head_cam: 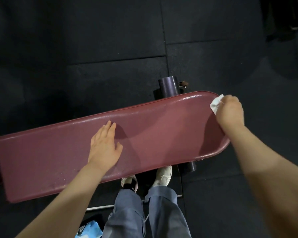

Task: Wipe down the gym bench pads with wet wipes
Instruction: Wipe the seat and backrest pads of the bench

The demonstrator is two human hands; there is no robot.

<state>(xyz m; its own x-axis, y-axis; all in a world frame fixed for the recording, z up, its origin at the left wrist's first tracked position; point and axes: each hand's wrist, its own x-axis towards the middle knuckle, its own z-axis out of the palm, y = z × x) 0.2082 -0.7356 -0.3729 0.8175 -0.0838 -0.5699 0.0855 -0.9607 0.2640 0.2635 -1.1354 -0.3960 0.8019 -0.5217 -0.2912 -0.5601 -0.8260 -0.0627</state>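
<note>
Black rubber floor tiles fill the view, with seams visible between them. Across the floor lies 1 long maroon bench pad, running from lower left to upper right, its right end rounded; the surface shows a wet sheen along the far edge. A dark cylindrical frame tube protrudes beyond the pad's far edge, and a second dark tube end shows below the near edge at the right. The person stands at the near side of the pad in grey-blue trousers, with 2 pale shoes partly tucked under the pad's near edge. The left hand rests palm down on the middle of the pad, fingers straight and together, thumb spread, holding nothing. The right hand is at the pad's rounded right end, fingers curled around a crumpled white wet wipe, which is pressed against the pad's far right edge. A light blue packet lies on the floor at the bottom edge, beside the left trouser leg; its print cannot be read. Dark equipment sits at the upper right corner, too dim to identify.
</note>
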